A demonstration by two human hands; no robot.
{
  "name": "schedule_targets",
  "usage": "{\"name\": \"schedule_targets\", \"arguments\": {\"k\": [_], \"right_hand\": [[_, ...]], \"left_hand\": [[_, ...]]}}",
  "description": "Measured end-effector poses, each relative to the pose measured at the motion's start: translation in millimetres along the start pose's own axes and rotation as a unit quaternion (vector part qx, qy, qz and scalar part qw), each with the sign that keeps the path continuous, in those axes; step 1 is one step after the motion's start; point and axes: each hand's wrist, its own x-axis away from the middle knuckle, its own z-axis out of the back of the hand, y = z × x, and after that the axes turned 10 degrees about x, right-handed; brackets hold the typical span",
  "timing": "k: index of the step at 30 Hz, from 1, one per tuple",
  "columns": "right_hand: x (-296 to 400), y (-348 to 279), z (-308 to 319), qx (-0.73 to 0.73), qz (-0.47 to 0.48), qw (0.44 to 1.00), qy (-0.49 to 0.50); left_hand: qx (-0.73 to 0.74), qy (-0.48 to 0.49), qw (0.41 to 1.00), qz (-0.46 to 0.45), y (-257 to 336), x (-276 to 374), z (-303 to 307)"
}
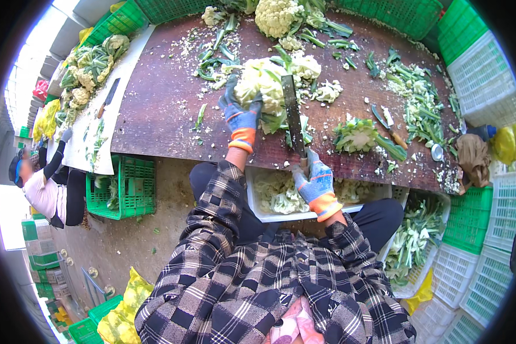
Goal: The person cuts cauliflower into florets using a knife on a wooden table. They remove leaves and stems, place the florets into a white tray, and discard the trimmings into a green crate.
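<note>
My left hand (240, 112), in a grey-blue work glove with an orange cuff, grips a cauliflower head (262, 86) from its near left side. In my right hand (316, 178), gloved alike, is the handle of a long dark-bladed knife (293, 114). The blade points away from me and overlaps the right side of the cauliflower; whether it touches cannot be told. Cut florets (328, 91) lie just right of the blade. Nearer the table edge rests a trimmed cauliflower stump with leaves (356, 136). Under the edge, between my knees, sits a white crate (258, 210) holding florets.
A curved knife (389, 127) lies at right beside leaf trimmings (421, 103). Another whole cauliflower (278, 17) stands at the far side. Green crates (391, 15) line the table (163, 107). At left, another person (47, 185) works near a green crate (120, 189).
</note>
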Motion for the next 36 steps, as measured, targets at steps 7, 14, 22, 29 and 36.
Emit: {"name": "schedule_targets", "arguments": {"k": [7, 14, 22, 29, 36], "right_hand": [[1, -9, -1, 0.032, -0.005, 0.999, 0.036], [5, -4, 7, -0.008, -0.017, 1.0, 0.018], [33, 78, 90, 0.079, -0.017, 0.972, -0.22], [2, 108, 156, 0.311, 0.027, 0.923, -0.225], [-25, 111, 188, 0.374, 0.046, 0.926, 0.021]], "left_hand": [[-0.093, -0.001, 0.995, -0.018, 29, 0, -9], [-0.009, 0.022, 1.0, -0.012, 7, -4, -11], [0.343, 0.141, 0.887, 0.276, -83, -40, 13], [0.367, 0.085, 0.855, 0.357, -187, -23, 79], [0.295, 0.175, 0.86, 0.378, -72, 45, 58]]}}
